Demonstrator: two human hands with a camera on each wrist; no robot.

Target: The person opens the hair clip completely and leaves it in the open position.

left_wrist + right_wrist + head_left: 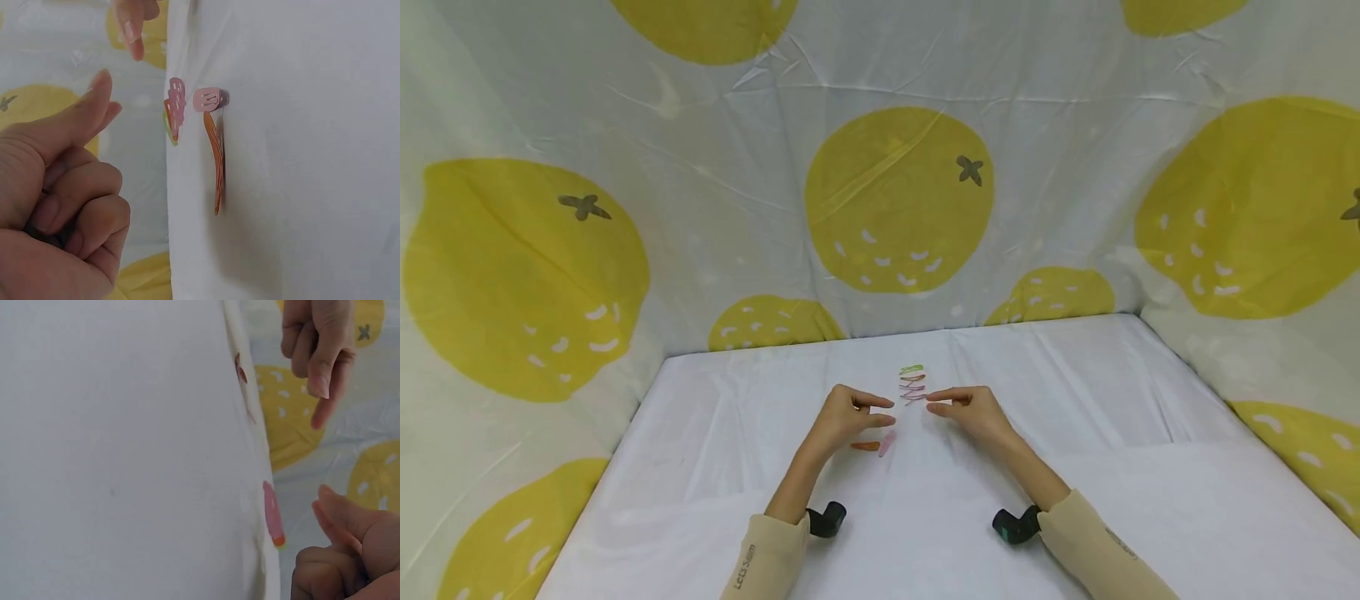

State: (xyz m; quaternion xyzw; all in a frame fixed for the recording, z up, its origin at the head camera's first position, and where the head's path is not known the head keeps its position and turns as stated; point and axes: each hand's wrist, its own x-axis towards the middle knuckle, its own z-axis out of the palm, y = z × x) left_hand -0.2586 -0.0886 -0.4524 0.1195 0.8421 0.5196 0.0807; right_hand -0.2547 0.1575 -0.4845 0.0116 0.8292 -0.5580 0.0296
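Note:
My left hand (842, 417) is held over the white table, index finger and thumb stretched out with a gap between them, the other fingers curled. Facing it, my right hand (973, 410) has the same pose, its index fingertip right at the end of the pink hair clips (912, 388). Neither hand holds anything. Behind the pink clips, in one column, lie an orange hair clip (913, 378) and a green hair clip (913, 368). Nearer me, below the left hand, are a separate orange clip (215, 164) and a separate pink clip (205, 100), close together.
A white cloth covers the table (1075, 467), with low creases. Lemon-print fabric (737, 208) rises along its back and both sides. A black wrist camera (827, 520) is strapped to the left wrist, another black camera (1017, 527) to the right.

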